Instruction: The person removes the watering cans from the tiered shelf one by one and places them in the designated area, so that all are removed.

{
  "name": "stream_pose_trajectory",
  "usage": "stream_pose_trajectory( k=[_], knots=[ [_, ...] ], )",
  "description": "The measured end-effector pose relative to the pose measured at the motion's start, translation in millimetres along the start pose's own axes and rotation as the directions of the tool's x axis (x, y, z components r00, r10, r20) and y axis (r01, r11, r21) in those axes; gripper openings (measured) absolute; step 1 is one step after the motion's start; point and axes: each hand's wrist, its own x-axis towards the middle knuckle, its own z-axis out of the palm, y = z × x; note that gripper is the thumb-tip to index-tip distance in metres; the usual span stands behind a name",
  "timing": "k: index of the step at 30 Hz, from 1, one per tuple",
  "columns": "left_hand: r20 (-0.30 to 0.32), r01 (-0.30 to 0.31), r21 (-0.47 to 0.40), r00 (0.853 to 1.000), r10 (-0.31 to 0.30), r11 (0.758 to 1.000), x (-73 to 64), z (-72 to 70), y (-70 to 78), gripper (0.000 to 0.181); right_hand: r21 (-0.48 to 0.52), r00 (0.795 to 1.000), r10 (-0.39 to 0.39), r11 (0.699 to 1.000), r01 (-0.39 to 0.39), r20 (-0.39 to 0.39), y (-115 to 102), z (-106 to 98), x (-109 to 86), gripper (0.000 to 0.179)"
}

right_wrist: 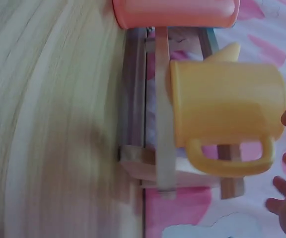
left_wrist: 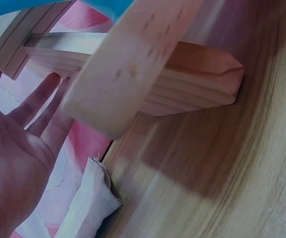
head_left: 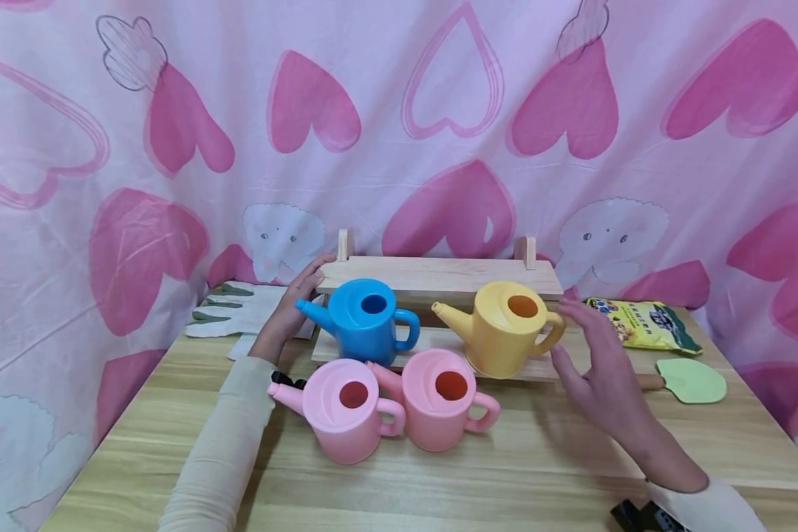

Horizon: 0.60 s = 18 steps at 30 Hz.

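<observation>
Shelf (head_left: 439, 275) standing at 12 o'clk: 2-tier, pale grained wood | blue can (head_left: 362, 336) (12) + yellow can (head_left: 502, 340) (1): smooth plastic, sitting on lower tier, prob. done | pale pink can (head_left: 346, 432) (11) + deeper pink can (head_left: 432, 421) (12): same spouted cylinders, waiting in front, prob. pending | L hand (head_left: 294, 301) (11) resting at shelf end, R hand (head_left: 601, 373) (2) hovering by yellow can, fingers wide on both
</observation>
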Motion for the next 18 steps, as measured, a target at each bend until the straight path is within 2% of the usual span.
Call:
stream_pose_trajectory(
  k=[3, 8, 10, 18],
  knots=[
    [0.005, -0.004, 0.005, 1.0, 0.004, 1.0, -0.3, 0.4, 0.0, 0.054, 0.08, 0.993, 0.108, 0.99, -0.112, 0.057, 7.7, 2.5, -1.0, 0.067],
    [0.0, 0.005, 0.006, 1.0, -0.005, 1.0, 0.4, 0.6, 0.0, 0.054, 0.232, 0.959, 0.244, 0.934, -0.273, 0.146, 16.2, 7.6, -1.9, 0.05],
    [-0.001, 0.007, 0.003, 1.0, -0.007, 1.0, 0.8, 0.8, 0.0, 0.054, 0.23, 0.951, 0.267, 0.927, -0.298, 0.156, 18.0, 9.2, -1.9, 0.045],
    [-0.007, 0.013, 0.012, 1.0, -0.013, 1.0, 0.2, 1.4, 1.6, 0.054, 0.203, 0.944, 0.298, 0.925, -0.323, 0.143, 23.8, 12.3, 0.0, 0.038]
  ],
)
